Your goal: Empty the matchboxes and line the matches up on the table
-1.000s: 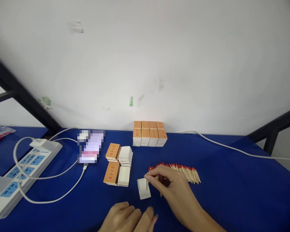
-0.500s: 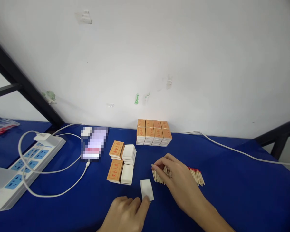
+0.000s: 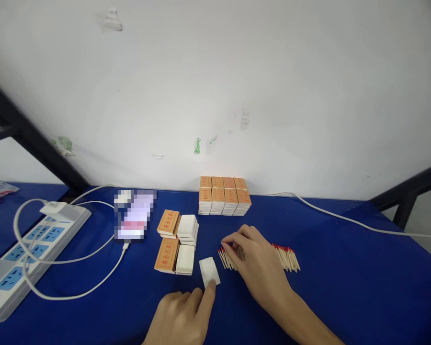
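A small white matchbox tray (image 3: 209, 269) lies on the blue table. The index finger of my left hand (image 3: 183, 311) presses on its near end, with the other fingers curled. My right hand (image 3: 260, 261) is over a row of red-headed matches (image 3: 289, 258) and covers its middle. Its thumb and index finger come together in a pinch at the row's left end; what is between the tips is too small to make out. Left of the tray stand orange matchbox covers (image 3: 167, 255) and stacked white pieces (image 3: 185, 258).
A block of orange-topped matchboxes (image 3: 224, 195) stands against the wall. At left are a blurred-out phone (image 3: 138, 213) on a charging cable and a white power strip (image 3: 39, 249). Another white cable (image 3: 330, 215) runs along the right rear. Dark metal bars (image 3: 402, 211) flank the table.
The tray has shifted a little away from me and leftward, under my left index finger. My right hand has edged left along the matches. The camera view has turned slightly.
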A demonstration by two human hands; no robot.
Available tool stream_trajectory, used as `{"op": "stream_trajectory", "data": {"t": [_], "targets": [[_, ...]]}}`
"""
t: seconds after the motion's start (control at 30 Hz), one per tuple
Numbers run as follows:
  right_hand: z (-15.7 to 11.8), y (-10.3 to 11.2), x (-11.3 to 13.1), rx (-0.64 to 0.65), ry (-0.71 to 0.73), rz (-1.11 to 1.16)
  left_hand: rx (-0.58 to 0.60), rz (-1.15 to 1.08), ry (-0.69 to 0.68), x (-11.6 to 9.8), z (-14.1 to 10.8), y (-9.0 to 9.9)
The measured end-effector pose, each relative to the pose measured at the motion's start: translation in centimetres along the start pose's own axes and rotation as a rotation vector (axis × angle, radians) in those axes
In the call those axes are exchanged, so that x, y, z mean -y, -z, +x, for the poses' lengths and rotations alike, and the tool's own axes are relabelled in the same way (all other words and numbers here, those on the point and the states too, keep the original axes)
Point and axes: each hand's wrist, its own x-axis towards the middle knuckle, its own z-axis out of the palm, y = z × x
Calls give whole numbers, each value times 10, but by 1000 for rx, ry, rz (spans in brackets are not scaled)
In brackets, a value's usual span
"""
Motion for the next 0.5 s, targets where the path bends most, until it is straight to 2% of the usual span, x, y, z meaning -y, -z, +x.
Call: {"op": "stream_trajectory", "data": {"t": [0.3, 0.5], "targets": [[-17, -11, 12, -46, 107, -6, 3, 75, 28, 3, 2, 5], [-21, -22, 19, -114, 107, -84, -169, 18, 41, -2, 7, -1]]}}
